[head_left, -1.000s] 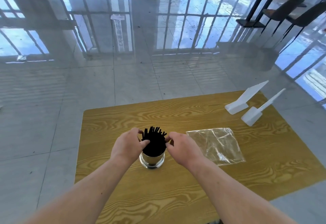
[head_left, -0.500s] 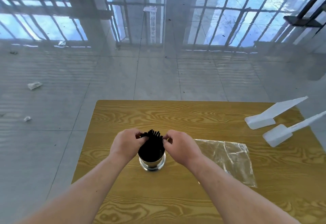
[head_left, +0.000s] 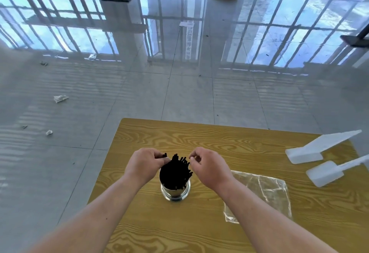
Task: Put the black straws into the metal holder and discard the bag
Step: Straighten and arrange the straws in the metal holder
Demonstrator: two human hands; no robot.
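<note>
The table [head_left: 199,137] is wood-grain yellow and stands on a glossy tiled floor [head_left: 179,93].

1. Task items
- The metal holder [head_left: 175,192] stands upright on the table, near its left-centre, between the two forearms.
- The black straws [head_left: 175,173] stand in the holder as a dense bundle. Their tops fan out above the rim, leaning toward the far right.
- The clear plastic bag [head_left: 261,193] lies flat on the table to the right of the holder, apart from it. The right forearm crosses its near-left part.

2. Hands
- The left hand [head_left: 144,166] is at the left side of the bundle. Its fingers are curled onto the straw tops, and one straw tip shows just beyond the fingertips.
- The right hand [head_left: 209,168] is at the right side of the bundle. Its thumb and forefinger are drawn together just beside the outer straw tips. Whether they pinch a straw cannot be told.
- The hands are apart, with the straw tops between them.

3. Other items
- Two white plastic stands [head_left: 311,149] lie at the far right of the table.
- Crumpled paper scraps [head_left: 61,98] lie on the floor to the left.
</note>
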